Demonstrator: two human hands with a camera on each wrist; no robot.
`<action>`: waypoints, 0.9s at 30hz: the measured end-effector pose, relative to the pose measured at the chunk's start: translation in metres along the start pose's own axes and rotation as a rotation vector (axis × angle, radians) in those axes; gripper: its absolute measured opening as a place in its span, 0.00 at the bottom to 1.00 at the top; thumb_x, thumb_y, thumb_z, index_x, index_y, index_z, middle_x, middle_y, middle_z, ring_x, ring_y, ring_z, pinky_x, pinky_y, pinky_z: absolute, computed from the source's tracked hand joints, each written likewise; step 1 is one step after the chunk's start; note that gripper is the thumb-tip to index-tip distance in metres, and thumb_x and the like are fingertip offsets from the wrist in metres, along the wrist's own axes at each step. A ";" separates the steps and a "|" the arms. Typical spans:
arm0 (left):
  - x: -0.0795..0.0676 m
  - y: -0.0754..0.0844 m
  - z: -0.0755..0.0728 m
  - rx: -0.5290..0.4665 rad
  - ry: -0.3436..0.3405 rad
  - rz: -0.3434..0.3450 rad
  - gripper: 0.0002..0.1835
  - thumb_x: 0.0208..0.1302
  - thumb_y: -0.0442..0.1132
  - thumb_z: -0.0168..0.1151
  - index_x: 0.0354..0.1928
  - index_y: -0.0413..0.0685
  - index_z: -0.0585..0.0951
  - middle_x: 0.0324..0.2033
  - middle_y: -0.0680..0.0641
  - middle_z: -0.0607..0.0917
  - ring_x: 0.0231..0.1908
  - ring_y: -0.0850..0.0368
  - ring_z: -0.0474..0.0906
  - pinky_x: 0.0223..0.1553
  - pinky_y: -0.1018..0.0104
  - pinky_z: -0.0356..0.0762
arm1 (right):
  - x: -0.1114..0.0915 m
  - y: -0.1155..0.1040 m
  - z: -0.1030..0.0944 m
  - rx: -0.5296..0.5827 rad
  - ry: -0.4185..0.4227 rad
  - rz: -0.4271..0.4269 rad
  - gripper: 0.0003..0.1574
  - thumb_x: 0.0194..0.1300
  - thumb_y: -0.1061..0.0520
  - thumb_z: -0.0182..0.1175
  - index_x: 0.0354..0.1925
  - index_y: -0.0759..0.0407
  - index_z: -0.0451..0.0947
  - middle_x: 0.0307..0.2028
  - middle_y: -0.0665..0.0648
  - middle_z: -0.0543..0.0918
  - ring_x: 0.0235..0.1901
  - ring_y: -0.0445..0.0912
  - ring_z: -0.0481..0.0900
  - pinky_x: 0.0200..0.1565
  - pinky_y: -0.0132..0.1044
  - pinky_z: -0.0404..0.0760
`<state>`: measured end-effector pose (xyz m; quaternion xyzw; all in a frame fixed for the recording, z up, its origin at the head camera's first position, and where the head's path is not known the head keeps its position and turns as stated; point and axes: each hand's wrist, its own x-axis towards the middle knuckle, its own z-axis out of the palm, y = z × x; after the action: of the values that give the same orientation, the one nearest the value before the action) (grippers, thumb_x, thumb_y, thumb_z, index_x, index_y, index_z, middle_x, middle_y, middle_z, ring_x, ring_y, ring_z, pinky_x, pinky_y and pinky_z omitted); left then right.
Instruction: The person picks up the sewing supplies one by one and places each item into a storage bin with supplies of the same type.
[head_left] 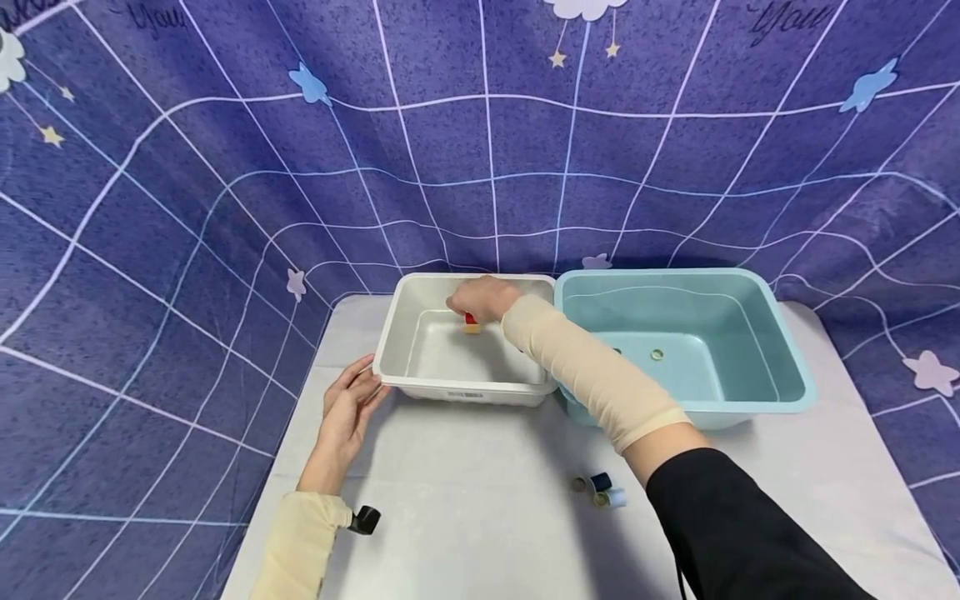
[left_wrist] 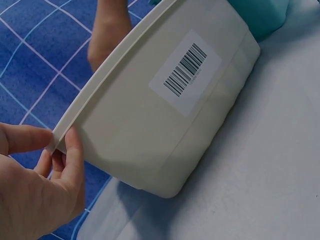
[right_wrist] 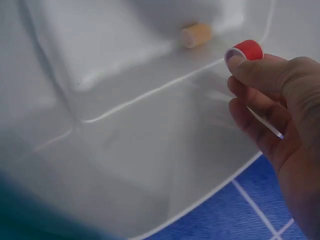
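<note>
My right hand (head_left: 483,298) is inside the white plastic bin (head_left: 465,387), pinching a small red thread spool (right_wrist: 248,51) between thumb and fingers. On the bin's floor, just beyond it in the right wrist view, lies a yellow-orange spool (right_wrist: 196,35). At the bin's front left corner, my left hand (head_left: 351,410) pinches the rim between thumb and fingers. The left wrist view shows that grip up close, with a barcode label (left_wrist: 185,72) on the bin's outer wall.
A light blue basin (head_left: 798,392) stands against the white bin's right side. Inside it sits a small pale round piece (head_left: 657,354). A dark blue spool (head_left: 600,482) and a light blue spool (head_left: 615,497) lie on the white-covered table (head_left: 465,517). A patterned blue curtain (head_left: 525,150) hangs behind.
</note>
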<state>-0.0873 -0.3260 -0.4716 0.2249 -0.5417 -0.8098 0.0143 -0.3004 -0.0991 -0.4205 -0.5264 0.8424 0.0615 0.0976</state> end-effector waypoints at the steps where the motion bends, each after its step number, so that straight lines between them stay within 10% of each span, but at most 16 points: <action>1: 0.000 0.000 0.000 -0.001 0.004 0.000 0.30 0.74 0.21 0.51 0.76 0.40 0.65 0.51 0.50 0.83 0.54 0.59 0.86 0.58 0.70 0.87 | 0.000 0.001 0.003 -0.013 -0.006 0.012 0.10 0.63 0.69 0.60 0.39 0.55 0.78 0.30 0.49 0.76 0.33 0.46 0.72 0.40 0.45 0.85; 27: 0.000 -0.004 -0.001 0.032 -0.005 0.025 0.30 0.74 0.21 0.50 0.75 0.40 0.65 0.57 0.46 0.81 0.59 0.56 0.84 0.60 0.69 0.86 | 0.020 0.002 0.045 -0.280 -0.067 0.059 0.10 0.70 0.63 0.58 0.41 0.52 0.86 0.44 0.53 0.92 0.45 0.51 0.89 0.50 0.49 0.91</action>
<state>-0.0860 -0.3252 -0.4753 0.2163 -0.5576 -0.8012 0.0195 -0.3057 -0.1061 -0.4691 -0.5073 0.8371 0.1989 0.0492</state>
